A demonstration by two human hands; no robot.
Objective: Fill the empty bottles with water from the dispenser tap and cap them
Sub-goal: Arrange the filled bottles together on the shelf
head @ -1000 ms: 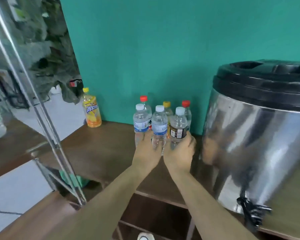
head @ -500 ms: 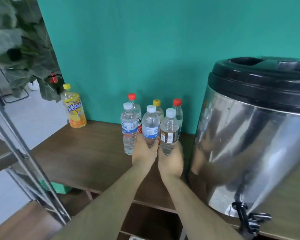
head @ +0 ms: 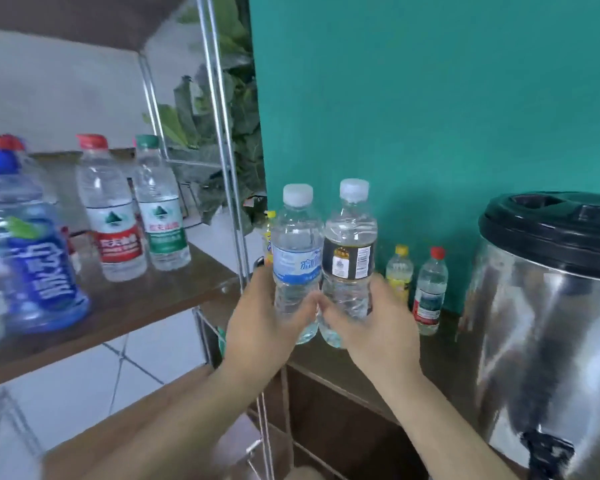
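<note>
We are facing a teal wall [head: 430, 98] rising behind the left hand [head: 257, 327] and the right hand [head: 378, 327]. Just left of the left hand a metal rack post [head: 222, 168] is standing, carrying a wooden shelf [head: 136, 299] reaching further left. A leafy plant [head: 236, 133] is showing above the hands, behind the post. White floor tiles [head: 146, 351] are lying below the shelf. A wooden counter [head: 444, 358] is running under the right hand.

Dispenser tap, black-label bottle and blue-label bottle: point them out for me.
dispenser tap [head: 548, 452]: head view, on the black tap body.
black-label bottle [head: 349, 260]: head view, on its label.
blue-label bottle [head: 297, 267]: head view, on its label.
</note>
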